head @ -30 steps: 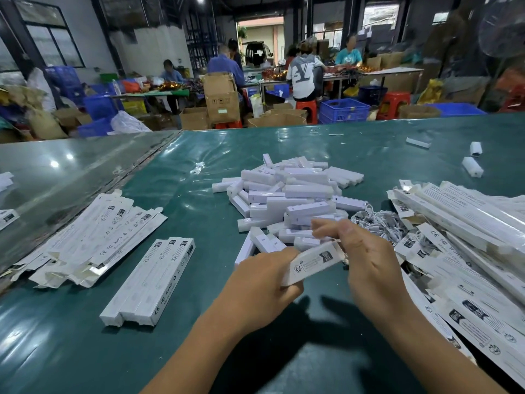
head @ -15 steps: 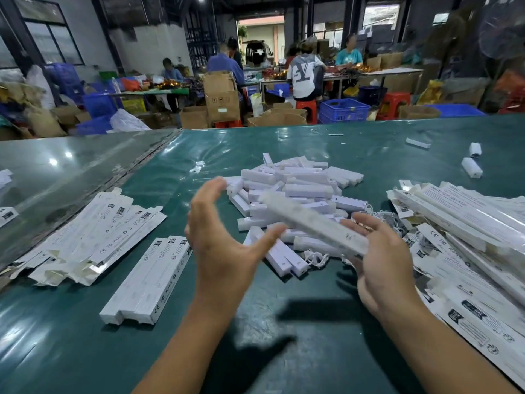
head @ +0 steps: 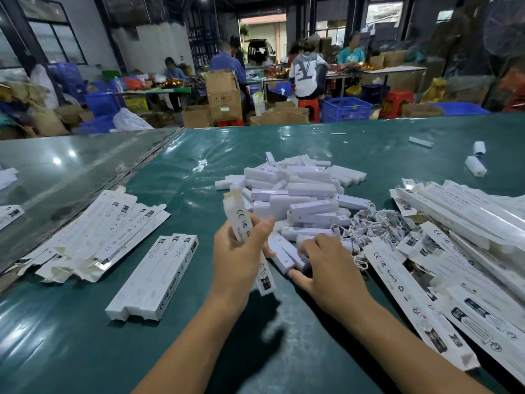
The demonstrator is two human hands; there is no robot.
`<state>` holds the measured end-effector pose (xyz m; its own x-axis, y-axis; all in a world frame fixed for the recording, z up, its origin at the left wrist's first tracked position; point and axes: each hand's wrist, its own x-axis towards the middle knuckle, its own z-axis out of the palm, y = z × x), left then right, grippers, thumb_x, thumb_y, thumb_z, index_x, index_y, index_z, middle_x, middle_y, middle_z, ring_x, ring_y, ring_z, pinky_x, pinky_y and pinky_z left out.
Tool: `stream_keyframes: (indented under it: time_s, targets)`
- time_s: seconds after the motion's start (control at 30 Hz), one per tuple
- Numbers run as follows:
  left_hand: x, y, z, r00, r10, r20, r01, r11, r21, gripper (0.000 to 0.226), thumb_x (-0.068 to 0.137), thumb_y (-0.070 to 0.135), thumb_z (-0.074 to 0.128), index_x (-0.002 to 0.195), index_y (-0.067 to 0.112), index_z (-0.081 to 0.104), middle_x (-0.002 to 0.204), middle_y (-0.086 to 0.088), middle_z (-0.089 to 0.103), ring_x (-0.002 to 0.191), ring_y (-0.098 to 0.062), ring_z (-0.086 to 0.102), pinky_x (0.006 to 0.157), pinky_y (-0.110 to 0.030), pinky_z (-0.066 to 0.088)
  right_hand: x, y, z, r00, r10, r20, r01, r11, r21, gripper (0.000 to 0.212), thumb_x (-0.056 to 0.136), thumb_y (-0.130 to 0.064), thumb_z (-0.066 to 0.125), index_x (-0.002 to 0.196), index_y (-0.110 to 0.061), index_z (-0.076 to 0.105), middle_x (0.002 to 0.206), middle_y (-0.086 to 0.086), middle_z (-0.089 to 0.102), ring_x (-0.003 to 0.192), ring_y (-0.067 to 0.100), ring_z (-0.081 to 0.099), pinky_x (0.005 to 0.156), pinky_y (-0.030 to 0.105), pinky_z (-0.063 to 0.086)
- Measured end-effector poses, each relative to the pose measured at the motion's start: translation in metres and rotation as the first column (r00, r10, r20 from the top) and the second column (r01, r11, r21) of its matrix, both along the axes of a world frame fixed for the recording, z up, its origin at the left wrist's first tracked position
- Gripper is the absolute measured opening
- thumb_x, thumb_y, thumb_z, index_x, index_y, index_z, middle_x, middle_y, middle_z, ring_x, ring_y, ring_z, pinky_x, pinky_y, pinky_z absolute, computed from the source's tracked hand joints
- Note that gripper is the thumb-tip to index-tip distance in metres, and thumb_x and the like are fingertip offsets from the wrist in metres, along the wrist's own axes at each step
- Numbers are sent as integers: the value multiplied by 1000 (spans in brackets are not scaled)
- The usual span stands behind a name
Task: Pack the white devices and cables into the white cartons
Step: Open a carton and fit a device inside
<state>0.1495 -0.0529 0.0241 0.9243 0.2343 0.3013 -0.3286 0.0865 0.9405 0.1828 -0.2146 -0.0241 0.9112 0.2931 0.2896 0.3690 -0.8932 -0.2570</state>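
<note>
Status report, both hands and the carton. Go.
Left hand holds carton upright. Right hand on a white device at pile's edge. Nothing blocking.
</note>
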Motion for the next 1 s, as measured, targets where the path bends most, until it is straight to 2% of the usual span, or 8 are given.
stream_keyframes:
  time_s: [0.13, 0.23, 0.3, 0.4, 0.53, 0.63, 0.8, 1.0]
  targets:
    - [7, -3, -13, 990, 24, -138, -4, 989, 149, 7, 96, 28, 66, 96, 22, 62, 72, 3, 65, 70, -15, 66, 76, -39, 55, 3, -2, -1, 998, -59, 35, 62, 993, -97, 29, 102, -39, 51, 121, -19, 58, 114, 2, 53, 107, 24, 49, 85, 35, 39]
    - [5, -10, -20, 993, 67, -97, -42, 968, 247, 2, 99, 25, 63, 100, 25, 63, 83, 0, 69, 71, -10, 64, 69, -27, 53, 5, -8, 6, 993, -121, 10, 116, 970, 214, 19, 103, -30, 50, 110, -16, 61, 105, 3, 56, 91, 24, 55, 75, 36, 40]
    - [3, -18, -23, 997, 26, -70, -11, 978, 210, 8, 97, 28, 66, 102, 23, 63, 77, 3, 68, 66, -7, 61, 61, -20, 51, 4, -16, 11, 993, -100, -66, 119, 802, 585, 11, 100, -23, 58, 95, -18, 66, 86, -3, 67, 77, 19, 61, 66, 27, 42]
    - [3, -25, -25, 997, -18, -79, 31, 987, 161, 40, 80, 47, 74, 101, 15, 64, 84, -10, 71, 68, -13, 62, 59, -24, 52, -10, -21, 19, 931, 294, -218, 49, 490, 870, 9, 97, -13, 66, 93, -20, 71, 81, 1, 75, 75, 21, 73, 65, 25, 55]
    - [4, -17, -24, 995, -66, -73, 72, 994, 81, 24, 89, 28, 77, 100, 7, 70, 88, -15, 74, 74, -19, 68, 66, -38, 56, -20, -20, 19, 850, 475, -229, -98, 568, 817, 7, 90, -18, 73, 90, -25, 71, 84, 4, 75, 77, 23, 75, 74, 35, 62]
    - [4, -18, -23, 988, -141, -57, 148, 981, 127, 13, 89, 16, 75, 93, 4, 71, 78, -6, 73, 68, -12, 65, 61, -27, 53, -16, -27, 26, 886, 401, -233, -113, 675, 729, 11, 91, -21, 75, 92, -31, 70, 89, -3, 74, 83, 16, 74, 76, 42, 63]
    - [2, -20, -19, 955, -294, -35, 294, 928, 227, 9, 87, 23, 76, 91, 15, 75, 80, -2, 73, 64, -3, 57, 61, -15, 44, -14, -47, 47, 883, 462, -79, -177, 485, 857, 41, 96, -23, 67, 132, -42, 61, 103, 5, 73, 84, 22, 70, 65, 35, 62]
    - [-3, -22, -21, 967, -256, 5, 231, 880, 414, 16, 84, 34, 81, 91, 27, 67, 77, 17, 63, 66, 2, 55, 63, -11, 42, -11, -58, 57, 957, 283, 61, -214, 549, 808, 11, 93, -28, 73, 98, -37, 70, 73, 4, 71, 60, 21, 72, 60, 38, 62]
